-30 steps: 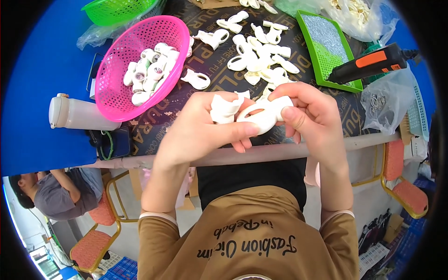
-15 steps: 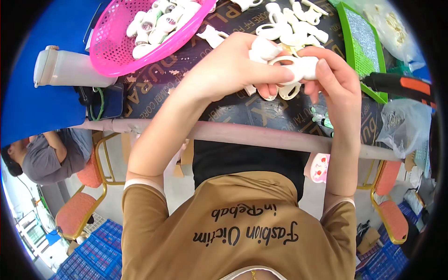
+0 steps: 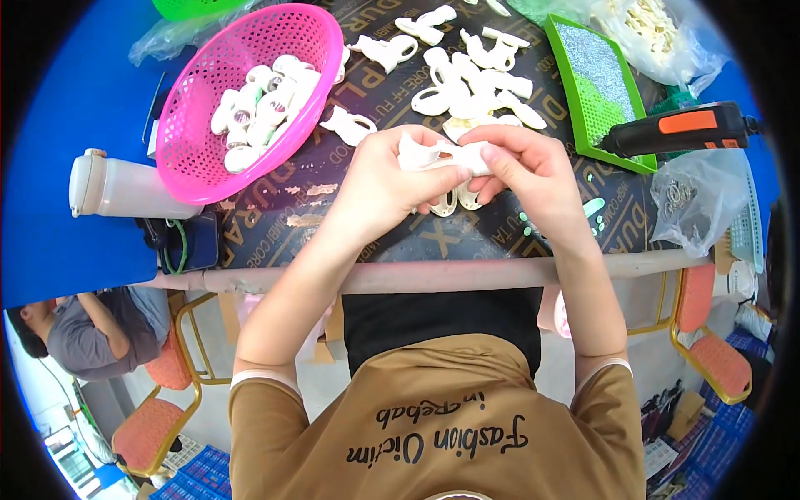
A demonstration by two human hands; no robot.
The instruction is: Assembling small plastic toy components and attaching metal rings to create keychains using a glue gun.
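My left hand (image 3: 392,171) and my right hand (image 3: 529,171) are both closed on one white plastic part (image 3: 471,160) above the near side of the dark table. It has a hollow, flared end at the left and a rounder end between my right thumb and fingers. My fingers cover some of its middle. Just below my fingertips, partly hidden, lie white pieces with oval openings (image 3: 447,204). Beyond my hands spreads a loose pile of similar white plastic parts (image 3: 467,87), several with ring-shaped openings. Another such part (image 3: 348,127) lies left of the pile.
A pink perforated basket (image 3: 187,108) holds several white pieces at the left. Beside it is a lidded translucent container (image 3: 125,185). At right are a green tray (image 3: 583,125) of small shiny bits, a black-and-orange tool (image 3: 683,129) and a plastic bag (image 3: 700,200). A person (image 3: 92,333) sits at left.
My view has shifted, so the table sits lower in the picture. Both hands still hold the white part, now turned, its flared end facing more upward and left.
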